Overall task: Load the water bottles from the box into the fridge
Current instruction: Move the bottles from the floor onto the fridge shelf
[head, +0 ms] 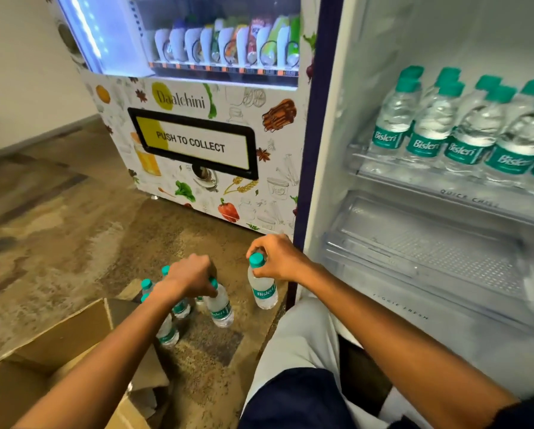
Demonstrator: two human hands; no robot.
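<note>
Pinching the neck just under the teal cap, your right hand (276,257) has one water bottle (262,289) hanging near the foot of the open fridge (330,168). Your left hand (193,275) is curled down over the cap of a second bottle (220,306), fingers closed on its top; that one leans, base swung right and toward you. Both bottles run long axis near vertical, caps up. Judge them as full and so fairly heavy for their size, thin-walled and springy, likely slick at the label, so the rigid neck ring is your surest hold. A few more bottles (166,331) stand upright on the floor left of your left hand, just beyond the open cardboard box (55,345). Farther right, the fridge shelf (392,178) already carries a row of upright bottles (430,125).
</note>
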